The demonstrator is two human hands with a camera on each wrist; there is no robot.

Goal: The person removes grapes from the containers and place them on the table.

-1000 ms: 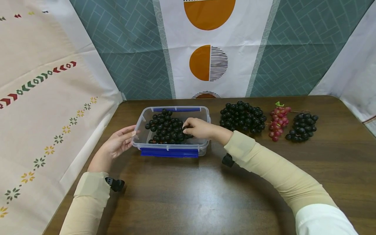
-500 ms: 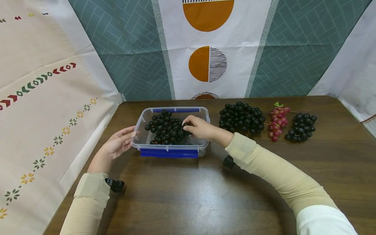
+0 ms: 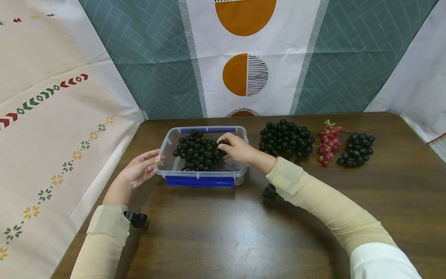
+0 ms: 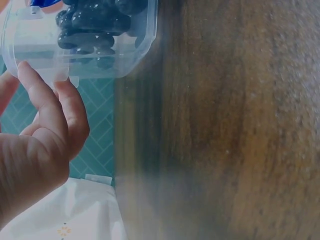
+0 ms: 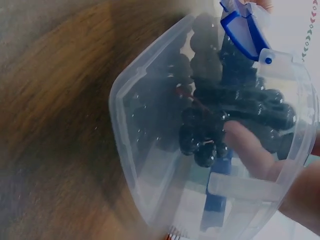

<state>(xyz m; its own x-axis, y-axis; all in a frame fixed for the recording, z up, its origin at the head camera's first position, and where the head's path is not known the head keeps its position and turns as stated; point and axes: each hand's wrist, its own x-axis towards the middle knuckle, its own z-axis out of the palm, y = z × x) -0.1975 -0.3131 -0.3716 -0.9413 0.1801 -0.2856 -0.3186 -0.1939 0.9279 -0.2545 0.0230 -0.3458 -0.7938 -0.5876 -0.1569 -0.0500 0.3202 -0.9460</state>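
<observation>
A bunch of black grapes point(image 3: 196, 151) lies inside a clear plastic box point(image 3: 195, 174) with blue side clips. My right hand point(image 3: 237, 149) reaches over the box's right side and pinches grapes at the bunch's right end with thumb and fingers. Through the clear wall, the right wrist view shows a finger point(image 5: 247, 145) against the dark grapes point(image 5: 205, 132). At the box's left end, my left hand point(image 3: 141, 168) touches the outer wall with its fingertips, fingers extended. The left wrist view shows these fingers point(image 4: 45, 102) against the clear wall.
Right of the box on the brown wooden table point(image 3: 209, 232) lie a large bunch of black grapes point(image 3: 285, 138), a bunch of red grapes point(image 3: 329, 141) and a smaller black bunch point(image 3: 356, 150). Patterned cloth point(image 3: 167, 58) hangs behind the table.
My right hand has moved slightly up and away inside the box, and the grape bunch's near and right parts have shifted inward with it. The left hand stays at the box's left end.
</observation>
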